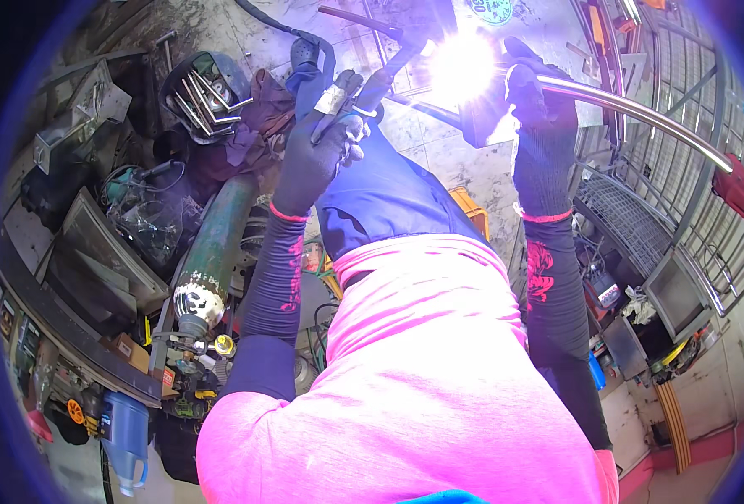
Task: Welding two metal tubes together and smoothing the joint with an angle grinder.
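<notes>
A white-violet welding arc (463, 65) glares at the top centre and washes out the metal around it. My left hand (326, 139), in a dark glove, is closed round the handle of a welding torch (378, 88). The torch's neck points up and right toward the glare. To the right of the arc, my right hand (544, 126), also gloved, is closed on a shiny bent metal tube (632, 107). That tube curves away to the right toward a dark red cloth (737, 193). Glare hides the weld spot and the right fingertips.
A green gas cylinder (221, 231) with a valve lies left of my left forearm. Beyond it stands a bucket (208, 92) of metal offcuts. A blue jug (126, 437) is at the lower left. Wire racks (624, 206) and metal bars line the right side.
</notes>
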`<state>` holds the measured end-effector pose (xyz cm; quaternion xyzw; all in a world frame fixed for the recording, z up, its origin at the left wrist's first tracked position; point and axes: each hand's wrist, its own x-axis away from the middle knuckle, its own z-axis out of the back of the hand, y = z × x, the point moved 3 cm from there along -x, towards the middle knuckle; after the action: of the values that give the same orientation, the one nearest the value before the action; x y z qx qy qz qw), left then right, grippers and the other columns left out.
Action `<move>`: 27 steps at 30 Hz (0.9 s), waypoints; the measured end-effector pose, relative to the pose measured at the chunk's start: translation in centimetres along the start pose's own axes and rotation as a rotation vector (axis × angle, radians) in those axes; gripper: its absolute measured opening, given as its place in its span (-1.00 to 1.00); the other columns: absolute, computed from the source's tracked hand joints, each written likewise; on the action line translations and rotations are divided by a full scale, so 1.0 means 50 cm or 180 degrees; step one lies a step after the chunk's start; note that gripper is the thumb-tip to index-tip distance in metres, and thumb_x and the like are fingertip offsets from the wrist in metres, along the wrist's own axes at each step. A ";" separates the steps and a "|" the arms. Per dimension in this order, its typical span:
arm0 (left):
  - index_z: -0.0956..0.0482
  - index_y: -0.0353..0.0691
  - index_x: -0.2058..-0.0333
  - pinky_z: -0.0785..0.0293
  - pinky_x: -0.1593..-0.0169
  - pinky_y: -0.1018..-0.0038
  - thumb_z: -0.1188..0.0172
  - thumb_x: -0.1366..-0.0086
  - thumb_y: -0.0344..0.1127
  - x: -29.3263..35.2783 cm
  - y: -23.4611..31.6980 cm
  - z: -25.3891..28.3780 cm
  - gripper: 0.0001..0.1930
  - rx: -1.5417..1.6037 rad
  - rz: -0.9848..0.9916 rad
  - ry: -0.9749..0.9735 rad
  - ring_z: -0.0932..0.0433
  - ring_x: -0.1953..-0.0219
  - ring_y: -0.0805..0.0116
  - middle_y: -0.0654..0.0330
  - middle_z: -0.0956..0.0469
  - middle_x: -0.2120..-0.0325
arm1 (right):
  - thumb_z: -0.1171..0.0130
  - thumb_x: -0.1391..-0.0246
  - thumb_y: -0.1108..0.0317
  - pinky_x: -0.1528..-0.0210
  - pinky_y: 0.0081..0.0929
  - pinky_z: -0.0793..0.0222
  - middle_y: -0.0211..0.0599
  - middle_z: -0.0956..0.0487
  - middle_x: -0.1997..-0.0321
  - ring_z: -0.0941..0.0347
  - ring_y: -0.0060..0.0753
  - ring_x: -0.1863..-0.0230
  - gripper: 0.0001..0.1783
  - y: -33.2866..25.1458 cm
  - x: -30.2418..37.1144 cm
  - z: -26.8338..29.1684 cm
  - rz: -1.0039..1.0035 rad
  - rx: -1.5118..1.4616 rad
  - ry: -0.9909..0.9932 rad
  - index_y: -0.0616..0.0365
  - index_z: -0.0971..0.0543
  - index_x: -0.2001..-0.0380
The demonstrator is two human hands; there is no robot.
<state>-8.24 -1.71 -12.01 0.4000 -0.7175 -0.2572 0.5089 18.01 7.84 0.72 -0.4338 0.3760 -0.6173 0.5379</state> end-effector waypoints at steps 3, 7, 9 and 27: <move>-0.66 -0.34 0.06 -0.50 0.34 0.51 -0.09 -0.57 -0.31 -0.007 -0.019 0.010 -0.77 -0.0128 -0.0048 0.0109 -0.63 0.41 0.50 0.20 -0.69 0.34 | -0.23 -0.49 0.18 0.08 -0.69 -0.32 -0.46 -0.69 -0.20 -0.40 -0.77 0.18 -0.65 0.002 -0.004 -0.001 -0.0188 -0.0185 -0.0034 0.19 -0.65 -0.15; -0.65 -0.37 0.03 -0.52 0.32 0.46 -0.10 -0.53 -0.29 -0.009 -0.010 0.019 -0.73 -0.0537 0.0058 0.0143 -0.61 0.43 0.49 0.18 -0.68 0.41 | -0.24 -0.49 0.18 0.06 -0.68 -0.32 -0.49 -0.70 -0.17 -0.39 -0.78 0.18 -0.63 -0.014 -0.002 -0.003 -0.0465 -0.0207 -0.0044 0.18 -0.66 -0.18; -0.64 -0.37 0.00 -0.52 0.32 0.47 -0.10 -0.53 -0.29 -0.007 -0.003 0.014 -0.72 -0.0467 0.0121 0.0090 -0.60 0.43 0.50 0.18 -0.68 0.39 | -0.25 -0.48 0.18 0.05 -0.68 -0.32 -0.50 -0.70 -0.15 -0.39 -0.78 0.17 -0.61 -0.017 0.000 -0.004 -0.0449 -0.0108 -0.0015 0.17 -0.66 -0.20; -0.28 -0.09 -0.55 -0.48 0.35 0.57 -0.12 -0.55 -0.32 -0.001 0.025 -0.009 -0.36 -0.0218 -0.0026 -0.0048 -0.54 0.41 0.56 0.21 -0.68 0.21 | -0.20 -0.51 0.16 -0.14 -0.55 -0.40 -0.36 -0.71 -0.11 -0.50 -0.60 0.03 -0.59 -0.019 -0.003 -0.004 -0.0137 0.0354 0.0015 0.25 -0.65 -0.19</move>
<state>-8.21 -0.98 -10.90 0.3833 -0.7105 -0.2866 0.5159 17.52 8.10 1.51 -0.4098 0.3330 -0.6497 0.5469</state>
